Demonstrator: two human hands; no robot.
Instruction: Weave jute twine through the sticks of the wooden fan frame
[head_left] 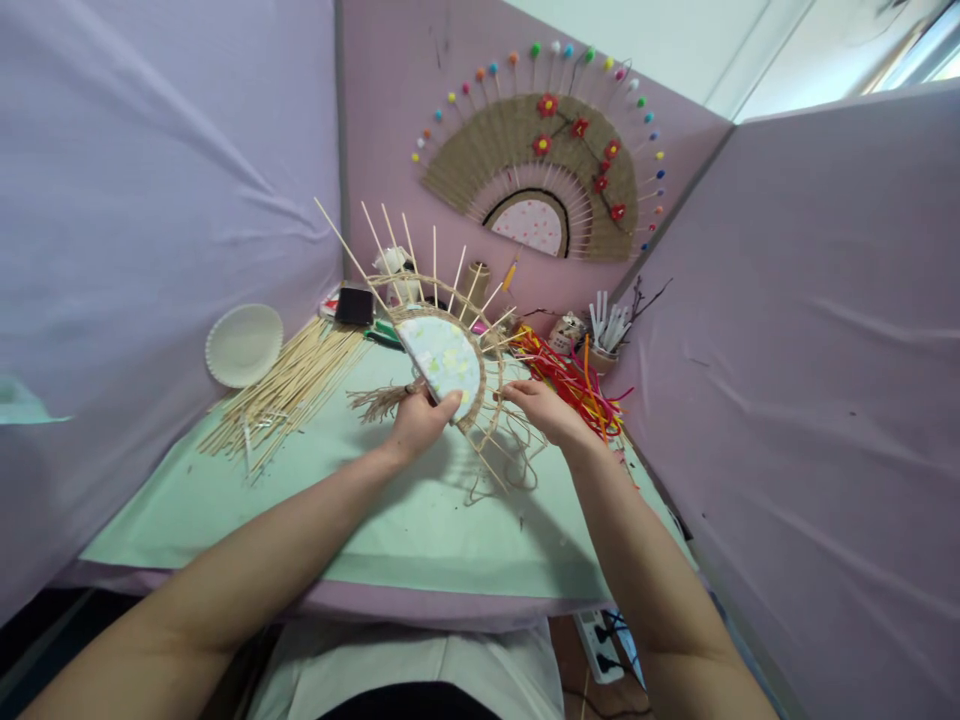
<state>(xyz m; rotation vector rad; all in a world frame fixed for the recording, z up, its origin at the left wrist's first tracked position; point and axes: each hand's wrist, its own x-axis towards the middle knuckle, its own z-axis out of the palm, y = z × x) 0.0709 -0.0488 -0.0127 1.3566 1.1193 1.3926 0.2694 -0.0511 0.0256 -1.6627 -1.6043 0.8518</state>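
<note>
A half-round fan frame (442, 360) is raised above the table, its base covered in pale floral cloth. Thin wooden sticks fan out from its curved edge, and twine (501, 370) runs across them in an arc. My left hand (421, 420) grips the straight side of the base, thumb on the cloth. At the right end of the arc, my right hand (536, 402) pinches the twine, fingertips together near a stick. Loose twine (525, 475) hangs in loops below, and a frayed twine tassel (377, 400) sticks out left of my left hand.
Bamboo sticks (289, 385) lie in a pile at left, beside a white dish (244, 346). Red and orange pipe cleaners (570, 375) lie at right, near a pot of glue sticks (609, 325). A finished fan (540, 170) hangs on the back wall. A power strip (598, 645) is below.
</note>
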